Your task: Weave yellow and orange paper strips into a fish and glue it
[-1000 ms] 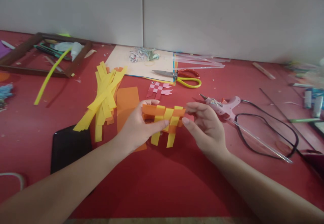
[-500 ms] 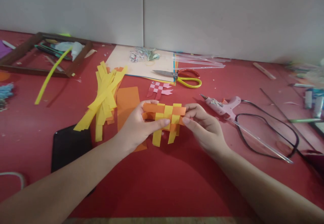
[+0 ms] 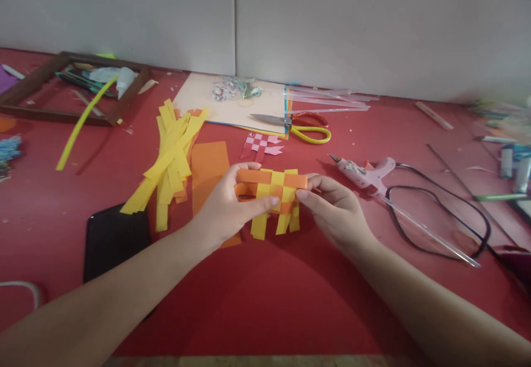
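Observation:
Above the red table, a small weave of orange and yellow paper strips (image 3: 277, 190) is held between both hands. My left hand (image 3: 232, 201) grips its left side, thumb across the front and fingers behind it. At the right edge my right hand (image 3: 336, 209) pinches the weave between thumb and fingers; its fingertips are partly hidden. Orange strips loop on the left side, and yellow ends hang down below. Just beyond lies a red and pink woven paper fish (image 3: 261, 144). An orange paper sheet (image 3: 209, 162) lies partly under my left hand.
Yellow paper strips (image 3: 174, 151) are piled at left, near a black phone (image 3: 112, 234). Scissors (image 3: 307, 126) rest by a stack of paper (image 3: 194, 93). A pink glue gun (image 3: 369, 176) with a looped cord lies right. A brown frame (image 3: 53, 115) is at far left.
The weave has shifted slightly right and turned a little, and a yellow end at its right now shows more. My right thumb has moved slightly up and left along its edge.

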`<state>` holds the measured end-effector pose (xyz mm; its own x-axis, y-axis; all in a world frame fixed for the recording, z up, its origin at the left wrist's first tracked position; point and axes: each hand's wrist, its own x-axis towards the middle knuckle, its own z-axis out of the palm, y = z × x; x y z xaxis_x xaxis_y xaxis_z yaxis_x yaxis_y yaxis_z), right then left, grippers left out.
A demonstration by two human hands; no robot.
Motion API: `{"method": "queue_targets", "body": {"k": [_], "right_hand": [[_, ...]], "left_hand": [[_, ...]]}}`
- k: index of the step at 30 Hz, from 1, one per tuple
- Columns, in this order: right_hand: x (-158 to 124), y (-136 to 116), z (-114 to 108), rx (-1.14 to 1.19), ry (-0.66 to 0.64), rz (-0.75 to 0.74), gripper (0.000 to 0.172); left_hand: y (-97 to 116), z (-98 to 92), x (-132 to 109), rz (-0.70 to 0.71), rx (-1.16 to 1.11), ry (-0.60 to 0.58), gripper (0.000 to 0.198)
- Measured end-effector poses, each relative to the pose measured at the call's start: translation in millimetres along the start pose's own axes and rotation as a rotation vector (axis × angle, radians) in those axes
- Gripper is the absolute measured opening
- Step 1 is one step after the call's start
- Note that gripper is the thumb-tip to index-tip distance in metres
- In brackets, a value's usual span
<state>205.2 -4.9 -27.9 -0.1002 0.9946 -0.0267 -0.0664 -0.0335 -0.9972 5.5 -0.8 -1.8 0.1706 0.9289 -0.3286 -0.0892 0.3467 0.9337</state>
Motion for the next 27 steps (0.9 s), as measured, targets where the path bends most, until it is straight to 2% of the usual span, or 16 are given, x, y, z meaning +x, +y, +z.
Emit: {"method": "queue_targets", "body": {"k": [6, 11, 14, 19, 24, 27], "right_hand": [[-0.9, -3.5, 4.9, 0.06, -0.013, 0.046, 0.022], [-3.7, -6.9, 12.6, 0.057, 0.0, 0.076, 0.046], [-5.9, -8.3, 15.7, 0.046, -0.018, 0.095, 0.054], [-8.1, -9.3, 16.6, 0.048, -0.014, 0.147, 0.056], [-6.4, -8.6, 14.3, 0.118, 0.035, 0.16, 0.054], [-5.7, -8.3, 13.3, 0.134, 0.045, 0.17, 0.055]], "left_hand": [[-0.3, -0.1, -0.2, 0.032, 0.055, -0.002, 0.064], [1.1, 0.9, -1.2, 0.028, 0.103, -0.01, 0.064], [1.1, 0.2, -2.0, -0.002, 0.152, -0.043, 0.067], [0.5, -0.4, -2.8, 0.012, 0.189, -0.129, 0.064], [2.1, 0.4, -2.4, 0.032, 0.248, 0.004, 0.052], [3.5, 0.1, -1.9, 0.018, 0.242, 0.024, 0.051]]}}
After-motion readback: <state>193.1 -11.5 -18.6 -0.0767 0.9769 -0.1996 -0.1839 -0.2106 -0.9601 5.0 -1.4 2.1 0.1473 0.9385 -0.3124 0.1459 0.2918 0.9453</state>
